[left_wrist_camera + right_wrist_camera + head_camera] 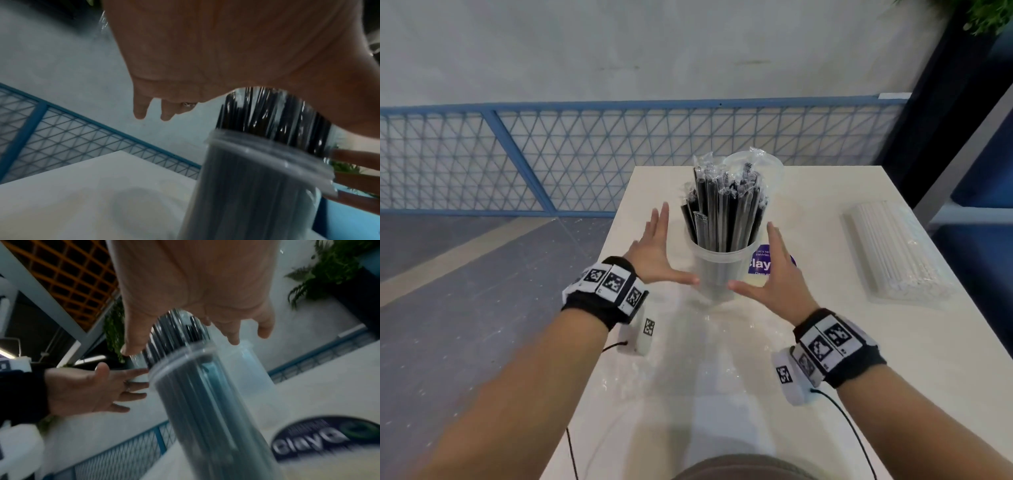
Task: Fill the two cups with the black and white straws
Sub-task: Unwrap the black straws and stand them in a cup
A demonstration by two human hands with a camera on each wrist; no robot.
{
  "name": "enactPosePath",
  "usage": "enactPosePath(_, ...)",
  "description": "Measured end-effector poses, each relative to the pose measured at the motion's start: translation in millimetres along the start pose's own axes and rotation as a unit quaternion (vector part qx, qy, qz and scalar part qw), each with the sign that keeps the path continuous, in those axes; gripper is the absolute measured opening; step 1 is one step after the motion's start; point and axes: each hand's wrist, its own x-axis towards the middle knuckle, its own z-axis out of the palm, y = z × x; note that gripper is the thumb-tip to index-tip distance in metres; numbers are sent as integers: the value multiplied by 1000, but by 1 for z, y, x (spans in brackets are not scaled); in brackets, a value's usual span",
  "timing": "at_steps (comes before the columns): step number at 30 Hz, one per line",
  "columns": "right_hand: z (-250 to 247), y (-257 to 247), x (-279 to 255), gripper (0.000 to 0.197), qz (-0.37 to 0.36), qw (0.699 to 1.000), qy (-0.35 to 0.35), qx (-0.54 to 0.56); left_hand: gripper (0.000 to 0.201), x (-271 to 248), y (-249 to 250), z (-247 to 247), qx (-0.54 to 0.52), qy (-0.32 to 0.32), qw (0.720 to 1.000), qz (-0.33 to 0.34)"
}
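Observation:
A clear cup point(717, 274) packed with wrapped black straws point(722, 209) stands upright mid-table. My left hand point(659, 255) and right hand point(779, 269) flank it, fingers straight and spread, thumbs pointing at its lower wall; I cannot tell whether they touch it. A second, empty clear cup point(768, 171) stands just behind. A sealed pack of white straws point(893, 253) lies at the right. In the left wrist view my palm point(205, 48) hovers beside the cup point(257, 186). The right wrist view shows the cup point(205, 402), the empty cup point(254, 368) and my left hand point(82, 389).
The white table point(842, 377) carries a purple round sticker point(758, 263) right of the cup and crumpled clear plastic film point(688, 342) in front of it. A blue mesh fence point(551, 154) runs behind the table. The floor drops away on the left.

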Motion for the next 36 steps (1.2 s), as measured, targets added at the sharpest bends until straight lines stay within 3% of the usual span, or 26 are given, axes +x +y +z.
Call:
enactPosePath(4, -23, -16, 45, 125, -3, 989, 57, 133, 153, 37, 12, -9, -86, -34, 996, 5)
enactPosePath(6, -27, -19, 63, 128, -13, 988, 41, 147, 145, 46, 17, -7, -143, -45, 989, 6)
enactPosePath(9, -24, -20, 80, 130, -53, 983, -14, 176, 116, 56, 20, 2, -219, -27, 974, 44)
enactPosePath(12, -13, -19, 86, 128, -81, 977, -30, 194, 128, 64, 17, 9, -242, 22, 970, 23)
enactPosePath(16, -2, -24, 86, 97, -97, 973, 45, 203, 110, 68, 22, 14, -252, 57, 964, 56)
enactPosePath(19, -4, -31, 86, 72, -94, 966, 82, 228, 106, 64, 30, 8, -303, 100, 944, 81)
enactPosePath(23, -20, -50, 88, 67, -131, 952, 104, 258, 100, 54, 45, -13, -346, 140, 917, 139)
enactPosePath(29, -29, -64, 82, 82, -197, 949, 104, 225, 101, 37, 56, -25, -338, 175, 901, 210)
enactPosePath(33, -27, -61, 79, 64, -237, 951, 143, 138, 71, 29, 60, -21, -212, 213, 923, 240)
enactPosePath(36, -19, -56, 79, 46, -209, 971, 114, -21, 53, 33, 61, -14, -85, 206, 943, 246)
